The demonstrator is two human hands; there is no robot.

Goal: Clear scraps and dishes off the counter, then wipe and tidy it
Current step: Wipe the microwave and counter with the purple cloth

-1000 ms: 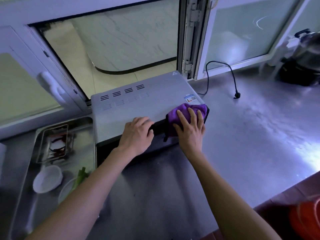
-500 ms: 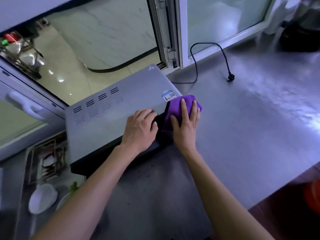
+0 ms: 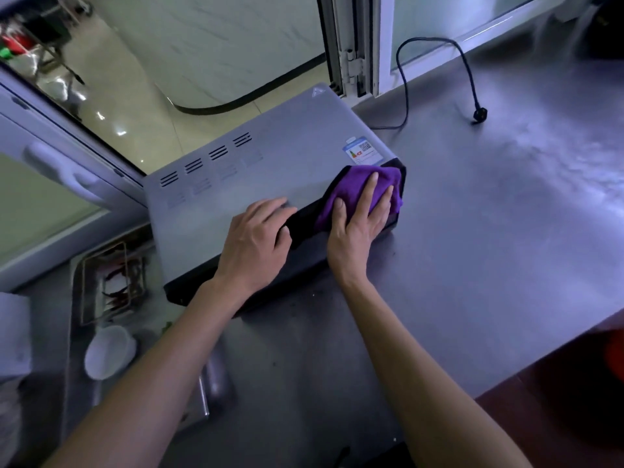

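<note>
- Your right hand (image 3: 363, 221) presses flat on the purple cloth (image 3: 358, 187) at the oven's (image 3: 270, 170) front right corner.
- Your left hand (image 3: 256, 241) rests flat on the oven top, beside it, holding nothing.
- The oven sits on the steel surface (image 3: 489, 231).

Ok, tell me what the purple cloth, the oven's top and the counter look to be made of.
Purple cloth: soft fabric, probably microfibre; it bunches under the right hand.
Oven's top: likely painted sheet metal, matte grey with punched vent slots.
Counter: seemingly stainless steel, brushed, with streaky window glare.
</note>
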